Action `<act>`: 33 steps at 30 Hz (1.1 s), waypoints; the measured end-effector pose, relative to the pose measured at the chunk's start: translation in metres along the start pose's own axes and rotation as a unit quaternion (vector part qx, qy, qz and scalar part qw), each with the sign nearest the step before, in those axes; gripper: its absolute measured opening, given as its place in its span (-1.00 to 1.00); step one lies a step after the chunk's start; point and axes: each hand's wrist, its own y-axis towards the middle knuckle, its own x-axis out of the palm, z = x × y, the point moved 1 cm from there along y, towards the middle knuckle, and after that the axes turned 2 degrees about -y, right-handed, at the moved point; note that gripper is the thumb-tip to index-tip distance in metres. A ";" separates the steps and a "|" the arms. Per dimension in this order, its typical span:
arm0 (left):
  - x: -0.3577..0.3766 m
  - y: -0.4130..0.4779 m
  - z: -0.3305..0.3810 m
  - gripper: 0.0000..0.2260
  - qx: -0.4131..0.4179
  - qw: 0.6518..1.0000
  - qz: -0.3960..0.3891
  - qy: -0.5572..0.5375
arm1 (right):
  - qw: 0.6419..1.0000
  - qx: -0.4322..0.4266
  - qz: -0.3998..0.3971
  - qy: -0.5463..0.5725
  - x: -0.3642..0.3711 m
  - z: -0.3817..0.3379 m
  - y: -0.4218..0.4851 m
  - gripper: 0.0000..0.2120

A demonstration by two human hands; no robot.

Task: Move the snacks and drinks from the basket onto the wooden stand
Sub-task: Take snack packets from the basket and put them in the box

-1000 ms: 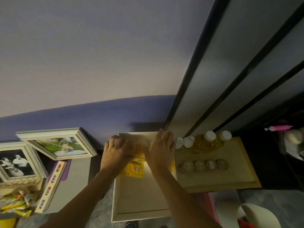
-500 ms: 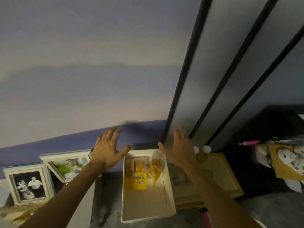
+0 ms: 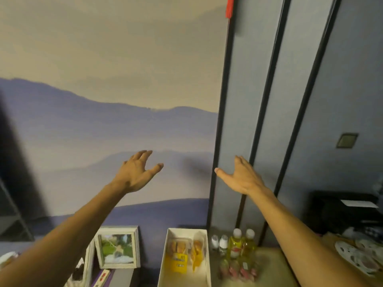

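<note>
My left hand (image 3: 136,175) and my right hand (image 3: 241,178) are raised in front of the wall, fingers spread, holding nothing. Far below them a white box-shaped tray (image 3: 204,272) holds a yellow snack packet (image 3: 177,258) and a clear bag of pastry (image 3: 196,252). To its right, on a wooden board (image 3: 269,266), stand two yellow drink bottles (image 3: 241,246) with white caps, two small white bottles (image 3: 219,244), and a row of small pink-wrapped snacks (image 3: 238,270).
A framed picture (image 3: 118,247) leans on the wall left of the tray. Black vertical strips (image 3: 222,121) run up the grey panel wall. A dark cabinet (image 3: 342,212) stands at the right, with a patterned plate (image 3: 360,257) near it.
Both hands let go of the snack packets in the tray and rose, spreading apart. The camera tilted up toward the wall.
</note>
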 end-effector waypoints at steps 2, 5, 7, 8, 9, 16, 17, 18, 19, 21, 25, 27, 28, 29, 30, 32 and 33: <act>-0.021 -0.023 0.015 -0.09 -0.008 1.000 0.007 -0.004 | 1.000 -0.016 -0.008 0.009 -0.016 -0.003 -0.018 0.11; -0.040 -0.054 0.029 -0.05 -0.019 1.000 0.011 -0.006 | 0.999 -0.035 -0.011 0.008 -0.034 -0.012 -0.045 0.10; -0.047 -0.073 0.034 -0.06 -0.025 1.000 0.012 0.003 | 0.999 -0.045 -0.010 0.011 -0.040 -0.020 -0.061 0.05; -0.050 -0.081 0.035 -0.07 -0.025 1.000 0.014 0.008 | 0.999 -0.050 -0.009 0.015 -0.041 -0.025 -0.069 0.01; -0.053 -0.090 0.035 -0.07 -0.026 0.999 0.017 0.011 | 0.998 -0.056 -0.008 0.021 -0.041 -0.029 -0.075 -0.02; -0.080 -0.158 -0.007 -0.17 -0.076 0.995 0.056 0.038 | 0.989 -0.139 -0.042 0.013 -0.008 -0.101 -0.099 0.01; -0.085 -0.172 -0.021 -0.18 -0.090 0.993 0.063 0.043 | 0.986 -0.157 -0.051 0.010 0.001 -0.119 -0.102 0.00; -0.090 -0.187 -0.036 -0.19 -0.106 0.991 0.069 0.049 | 0.982 -0.177 -0.061 0.008 0.012 -0.139 -0.106 -0.01; -0.097 -0.204 -0.053 -0.19 -0.127 0.988 0.072 0.055 | 0.978 -0.197 -0.074 0.010 0.023 -0.160 -0.110 -0.01; -0.113 -0.239 -0.089 -0.16 -0.179 0.978 0.084 0.067 | 0.967 -0.235 -0.101 0.016 0.048 -0.207 -0.120 -0.02; -0.149 -0.314 -0.160 -0.14 -0.268 0.953 0.120 0.075 | 0.938 -0.315 -0.142 0.015 0.098 -0.310 -0.151 -0.01; -0.165 -0.350 -0.195 -0.21 -0.304 0.940 0.135 0.073 | 0.922 -0.352 -0.158 0.014 0.125 -0.362 -0.169 -0.02; -0.173 -0.367 -0.214 -0.21 -0.323 0.933 0.141 0.071 | 0.915 -0.368 -0.167 0.016 0.139 -0.387 -0.179 -0.03; -0.180 -0.383 -0.233 -0.19 -0.342 0.925 0.146 0.071 | 0.907 -0.383 -0.174 0.017 0.155 -0.412 -0.189 -0.03; -0.186 -0.398 -0.252 -0.15 -0.363 0.917 0.148 0.074 | 0.898 -0.398 -0.184 0.016 0.171 -0.436 -0.198 -0.03; -0.194 -0.427 -0.290 -0.11 -0.395 0.905 0.143 0.075 | 0.880 -0.424 -0.212 0.012 0.207 -0.480 -0.217 0.00; -0.195 -0.440 -0.308 -0.12 -0.407 0.900 0.139 0.071 | 0.871 -0.435 -0.229 0.008 0.226 -0.501 -0.226 0.00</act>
